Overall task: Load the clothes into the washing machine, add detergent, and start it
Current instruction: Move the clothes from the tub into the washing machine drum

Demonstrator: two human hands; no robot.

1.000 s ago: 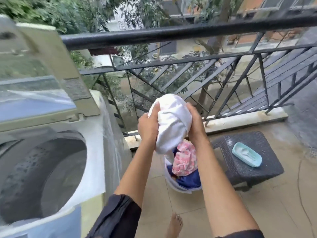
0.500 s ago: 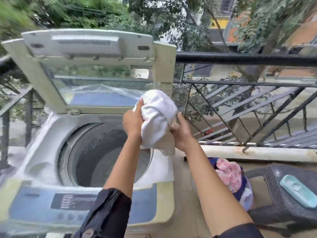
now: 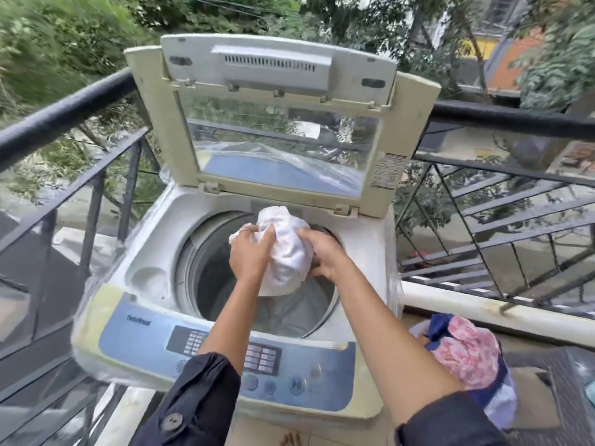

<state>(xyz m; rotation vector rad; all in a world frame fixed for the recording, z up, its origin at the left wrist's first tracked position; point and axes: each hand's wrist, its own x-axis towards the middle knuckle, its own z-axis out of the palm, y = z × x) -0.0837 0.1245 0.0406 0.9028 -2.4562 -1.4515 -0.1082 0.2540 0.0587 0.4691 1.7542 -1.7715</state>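
Note:
A top-loading washing machine (image 3: 154, 243) stands in front of me with its lid (image 3: 277, 123) raised upright. Its drum (image 3: 289, 310) looks bare inside as far as I can see. My left hand (image 3: 249, 255) and my right hand (image 3: 323, 255) both grip a bunched white cloth (image 3: 288, 252) from either side, held over the drum's opening. A basket (image 3: 502, 403) with a pink patterned garment (image 3: 467, 352) and dark blue clothes sits low at the right. The blue control panel (image 3: 145, 336) runs along the machine's near edge.
A black metal railing (image 3: 64, 107) encloses the balcony behind and to both sides of the machine. A dark wicker stool (image 3: 566, 375) shows at the far right edge, with a pale teal item (image 3: 590, 391) barely in view on it. Tiled floor lies below.
Both hands carried the white cloth from above the basket leftward to over the drum and lowered it toward the opening. The view swung left onto the machine.

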